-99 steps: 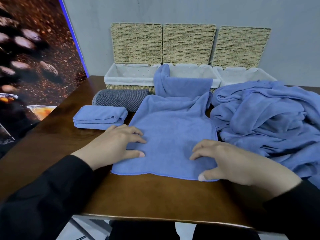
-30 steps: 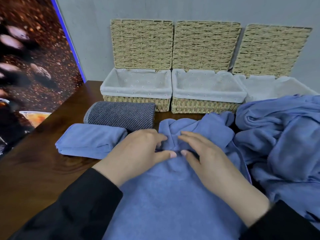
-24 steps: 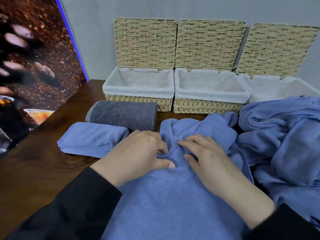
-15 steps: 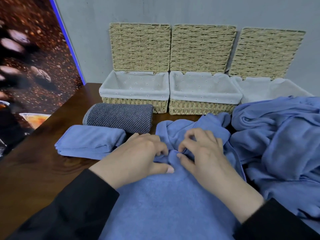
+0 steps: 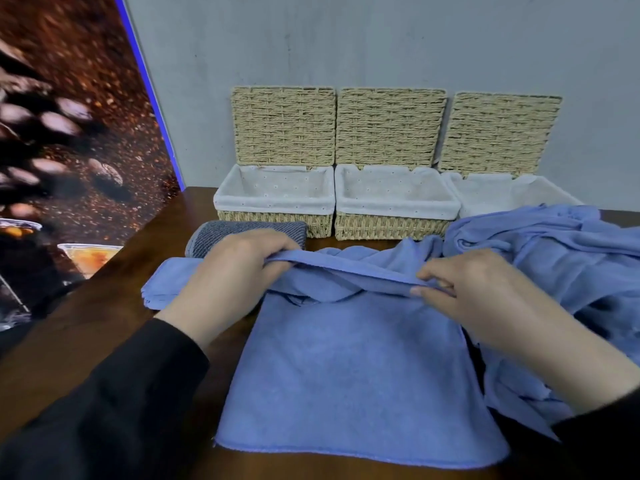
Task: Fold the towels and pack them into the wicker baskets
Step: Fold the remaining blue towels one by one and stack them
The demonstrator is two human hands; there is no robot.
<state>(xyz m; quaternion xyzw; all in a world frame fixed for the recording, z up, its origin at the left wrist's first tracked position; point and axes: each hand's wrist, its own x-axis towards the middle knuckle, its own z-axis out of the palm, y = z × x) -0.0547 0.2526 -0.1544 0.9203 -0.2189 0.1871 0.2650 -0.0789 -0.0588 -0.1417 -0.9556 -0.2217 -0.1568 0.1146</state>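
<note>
A blue towel (image 5: 349,372) lies spread on the brown table (image 5: 86,327) in front of me. My left hand (image 5: 228,275) grips its far edge at the left, and my right hand (image 5: 464,289) pinches the same edge at the right. The edge is lifted and stretched between them. Three wicker baskets with white liners stand along the wall: left (image 5: 273,202), middle (image 5: 391,206), right (image 5: 502,195). Their lids stand open against the wall.
A folded blue towel (image 5: 166,278) and a rolled grey towel (image 5: 207,235) lie left of my left hand. A heap of unfolded blue towels (image 5: 561,258) fills the right side of the table. A coffee-bean poster (image 5: 69,133) stands at the left.
Both hands have taken hold of the towel's bunched far edge, moved apart and lifted it taut. The camera has tilted, so the baskets sit lower in view.
</note>
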